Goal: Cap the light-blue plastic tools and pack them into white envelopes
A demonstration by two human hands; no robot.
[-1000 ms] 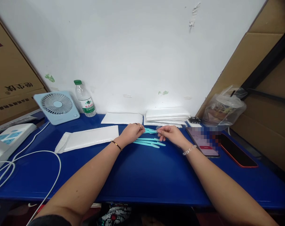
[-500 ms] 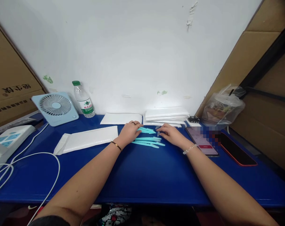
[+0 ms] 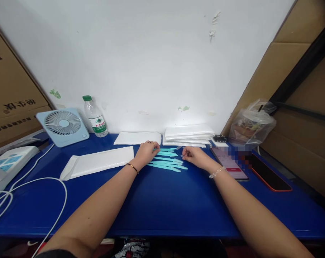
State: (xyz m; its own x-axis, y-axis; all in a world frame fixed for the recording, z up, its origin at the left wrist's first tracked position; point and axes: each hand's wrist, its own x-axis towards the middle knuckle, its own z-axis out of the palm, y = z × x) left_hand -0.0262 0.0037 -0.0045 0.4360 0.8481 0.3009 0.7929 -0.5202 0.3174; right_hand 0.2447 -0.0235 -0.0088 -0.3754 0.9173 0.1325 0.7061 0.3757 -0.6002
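Note:
Several slim turquoise sticks, which look like eyebrow razors (image 3: 169, 166), lie side by side on the blue table, most of them pointing right. My left hand (image 3: 147, 152) is closed over the left ends of the upper ones, thumb and fingers pinching at least one; the fingers partly hide them. Just right of the razors, my right hand (image 3: 193, 156) pinches a small clear plastic cap (image 3: 182, 156) between thumb and fingertips. Another clear piece (image 3: 179, 147) lies on the table near the razor tips.
White padded mailers lie left (image 3: 103, 161), behind (image 3: 138, 138) and stacked at the wall (image 3: 187, 132). A fan (image 3: 64, 125), water bottle (image 3: 96, 120) and power strip (image 3: 12, 161) stand left. Two phones (image 3: 230, 161) (image 3: 271, 173) and a bagged cup (image 3: 251, 125) are at right.
My right hand has drawn slightly right, its fingers curling closer together around a clear piece. Several razors under my left hand sit a little more spread. The whole view has shifted slightly.

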